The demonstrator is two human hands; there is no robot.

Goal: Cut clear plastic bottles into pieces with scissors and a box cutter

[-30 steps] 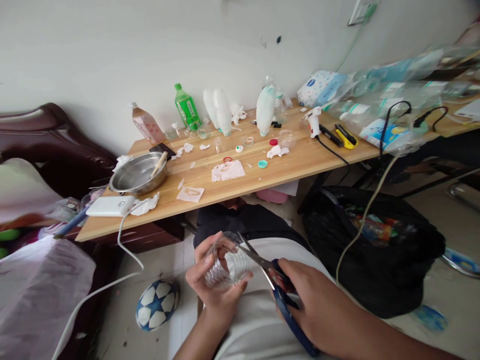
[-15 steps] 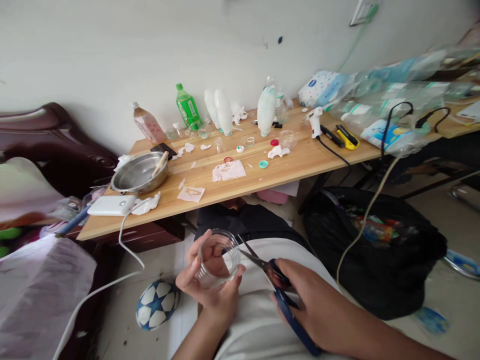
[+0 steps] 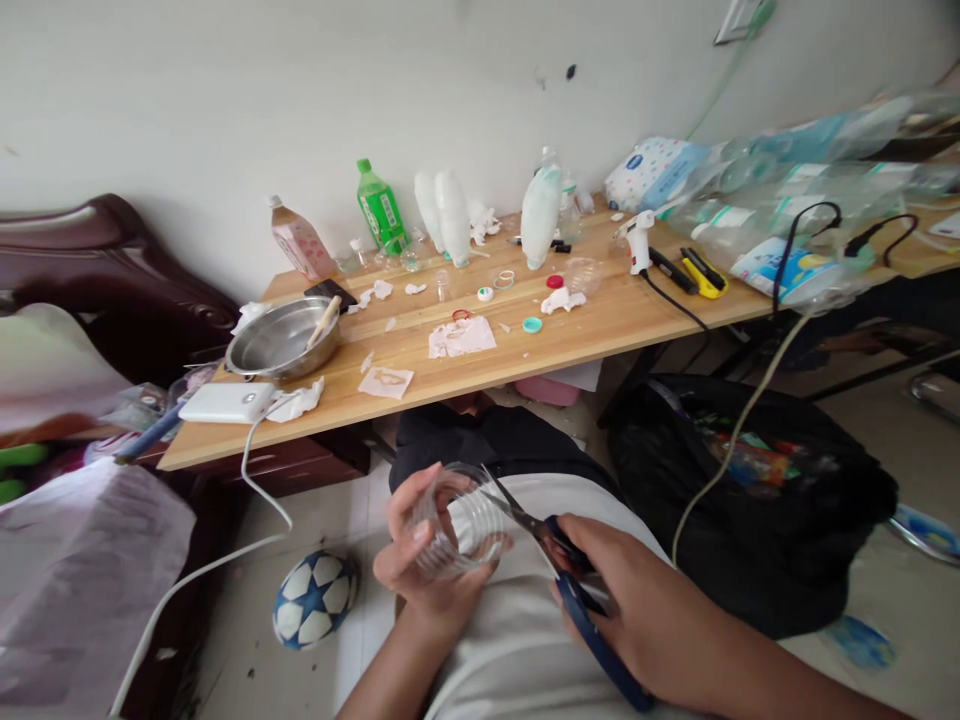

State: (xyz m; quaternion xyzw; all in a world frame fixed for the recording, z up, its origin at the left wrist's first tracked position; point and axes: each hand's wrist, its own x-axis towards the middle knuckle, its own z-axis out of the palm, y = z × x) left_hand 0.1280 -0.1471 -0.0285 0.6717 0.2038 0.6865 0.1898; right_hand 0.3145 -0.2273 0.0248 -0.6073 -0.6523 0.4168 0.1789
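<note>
A clear, ribbed piece of plastic bottle [image 3: 480, 535] with an open rim is gripped by my left hand [image 3: 435, 570], fingers wrapped round its side. My right hand [image 3: 630, 590] holds dark blue-handled scissors [image 3: 581, 615], its fingers in the loops. The scissor blades are parted and point at the bottle piece's right rim; one blade seems to overlap the edge, though the clear plastic makes contact hard to judge. Both hands are above my lap, in front of the table's near edge.
On the wooden table [image 3: 352, 425] stand a metal bowl [image 3: 259, 345], a green bottle [image 3: 381, 210], white-coated bottles [image 3: 452, 220], a glue gun [image 3: 639, 245] and a yellow utility knife [image 3: 703, 273]. A black bag [image 3: 750, 560] is at lower right. A ball [image 3: 315, 600] lies on the floor.
My left hand swung the bottle piece left and tilted its opening upward, then brought it back right to the blades. The scissors stay in my right hand, nearly in place.
</note>
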